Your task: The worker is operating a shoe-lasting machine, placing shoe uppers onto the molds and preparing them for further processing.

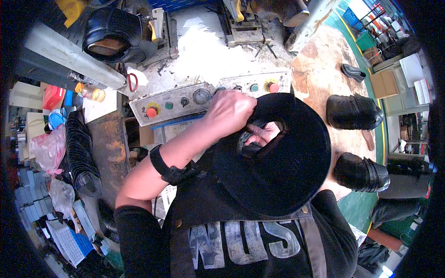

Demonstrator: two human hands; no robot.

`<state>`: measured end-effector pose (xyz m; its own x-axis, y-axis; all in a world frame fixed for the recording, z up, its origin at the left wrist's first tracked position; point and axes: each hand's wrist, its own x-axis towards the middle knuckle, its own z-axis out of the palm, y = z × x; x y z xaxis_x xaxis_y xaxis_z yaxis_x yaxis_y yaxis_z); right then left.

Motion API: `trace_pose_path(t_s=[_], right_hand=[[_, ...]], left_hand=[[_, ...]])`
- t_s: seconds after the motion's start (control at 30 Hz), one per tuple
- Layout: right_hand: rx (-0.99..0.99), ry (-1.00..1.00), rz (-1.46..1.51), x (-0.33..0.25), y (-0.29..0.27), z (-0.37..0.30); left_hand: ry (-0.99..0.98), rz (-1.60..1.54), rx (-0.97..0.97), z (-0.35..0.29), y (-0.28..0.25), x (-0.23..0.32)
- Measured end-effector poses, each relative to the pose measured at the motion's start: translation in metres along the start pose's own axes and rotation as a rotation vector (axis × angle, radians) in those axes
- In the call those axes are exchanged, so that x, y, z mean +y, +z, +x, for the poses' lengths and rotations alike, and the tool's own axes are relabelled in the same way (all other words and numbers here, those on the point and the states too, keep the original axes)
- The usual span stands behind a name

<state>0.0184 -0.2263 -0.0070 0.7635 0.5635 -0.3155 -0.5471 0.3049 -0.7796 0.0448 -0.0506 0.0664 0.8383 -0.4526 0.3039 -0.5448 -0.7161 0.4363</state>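
Note:
Close in front of me is a large black shoe (287, 167), its surface too dark for detail. My left hand (232, 110) is closed on its upper left edge, knuckles up, with a black band around that forearm. Through a gap in the shoe shows part of my right hand (263, 134), its fingers curled against the dark material; the rest of it is hidden. Just beyond my left hand lies a panel (176, 107) with red and green buttons, a knob and a gauge.
A black shoe (113, 34) sits on a machine at the far left; a brown-black one (282, 11) is at the far middle. On the right tabletop stand black shoes (354, 111) and another stack (361, 172). A metal post (76, 58) rises at left. Another person's arm (387, 240) shows at lower right.

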Motion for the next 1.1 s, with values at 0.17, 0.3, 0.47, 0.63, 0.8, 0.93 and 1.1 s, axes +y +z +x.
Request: trace_pose_path(t_s=[0.17, 0.3, 0.47, 0.63, 0.8, 0.93, 1.1], right_hand=[[-0.059, 0.289, 0.101, -0.008, -0.007, 0.007], [-0.001, 0.147, -0.002, -0.011, 0.003, -0.008], [-0.001, 0.086, -0.082, -0.003, 0.002, -0.005], [0.102, 0.135, 0.053, -0.016, 0.001, -0.006], [0.103, 0.228, 0.011, -0.014, -0.004, -0.006], [0.135, 0.247, 0.016, -0.029, 0.007, -0.006], [0.225, -0.068, -0.137, -0.042, 0.030, 0.001]], left_hand=[[-0.099, -0.300, 0.252, -0.010, 0.009, 0.009], [-0.152, -0.306, 0.148, -0.011, 0.013, 0.003], [-0.280, -0.182, -0.065, -0.011, 0.001, 0.001], [-0.396, -0.884, -0.182, -0.010, -0.009, -0.011], [-0.366, -0.813, -0.209, -0.034, -0.010, -0.016], [-0.527, -0.815, -0.349, -0.042, -0.020, -0.003], [-0.246, -0.452, 0.033, -0.045, -0.023, -0.005]])
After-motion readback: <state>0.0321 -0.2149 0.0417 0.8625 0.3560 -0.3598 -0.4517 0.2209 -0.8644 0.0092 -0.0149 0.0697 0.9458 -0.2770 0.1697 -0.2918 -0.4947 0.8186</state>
